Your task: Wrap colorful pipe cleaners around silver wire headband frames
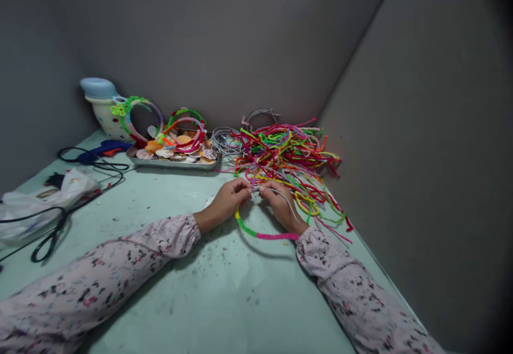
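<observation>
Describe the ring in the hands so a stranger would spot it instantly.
On the green table, find the tangled pile of coloured stems. In front of it, the left hand and right hand hold the ring. Unlike the rings at the metal tray, this yellow, green and pink one is held and partly bare grey.

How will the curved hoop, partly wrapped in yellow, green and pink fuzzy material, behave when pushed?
The hoop probably keeps its shape, since it arcs smoothly from the left hand. It is likely light, being thin. Its bare grey, wire-like stretch may spring.
</observation>
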{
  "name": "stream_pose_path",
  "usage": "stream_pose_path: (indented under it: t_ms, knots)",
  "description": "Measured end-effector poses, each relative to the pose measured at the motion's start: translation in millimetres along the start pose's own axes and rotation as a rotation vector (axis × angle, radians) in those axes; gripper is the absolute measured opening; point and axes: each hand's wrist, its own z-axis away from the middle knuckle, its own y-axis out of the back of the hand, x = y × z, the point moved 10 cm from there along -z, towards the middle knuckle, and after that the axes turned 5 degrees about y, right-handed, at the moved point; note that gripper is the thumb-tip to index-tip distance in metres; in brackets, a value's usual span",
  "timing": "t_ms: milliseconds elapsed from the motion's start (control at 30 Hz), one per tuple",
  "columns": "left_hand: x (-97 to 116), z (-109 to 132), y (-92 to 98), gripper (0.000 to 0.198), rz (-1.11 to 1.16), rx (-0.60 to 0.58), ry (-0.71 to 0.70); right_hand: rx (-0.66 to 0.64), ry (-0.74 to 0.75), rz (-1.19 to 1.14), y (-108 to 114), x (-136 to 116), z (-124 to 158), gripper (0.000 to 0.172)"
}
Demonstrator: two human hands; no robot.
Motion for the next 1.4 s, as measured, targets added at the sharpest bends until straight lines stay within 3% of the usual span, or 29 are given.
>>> stream_pose_path:
  t_ms: [200, 733, 1067, 1400]
  knots:
    - [-7.3, -2.1, 1.6, 0.012, 0.020, 0.005, 0.046, -0.004, -0.001, 0.021, -0.5, 2.4, 1.0, 0.020]
    - [-2.8, -0.3, 4.6, 0.008, -0.109, 0.049, -0.008, -0.069, -0.096, 0.022, -5.2, 11.2, 1.9, 0.021]
    - [-14.1, -4.4, 4.9, 0.015, -0.101, 0.076, -0.001, -0.036, -0.089, 0.016, -2.9, 18.5, -1.6, 0.021]
    - [-5.8, -1.0, 5.4, 0.013, -0.164, 0.080, -0.004, -0.062, -0.105, -0.028, -6.7, 27.0, -1.3, 0.015]
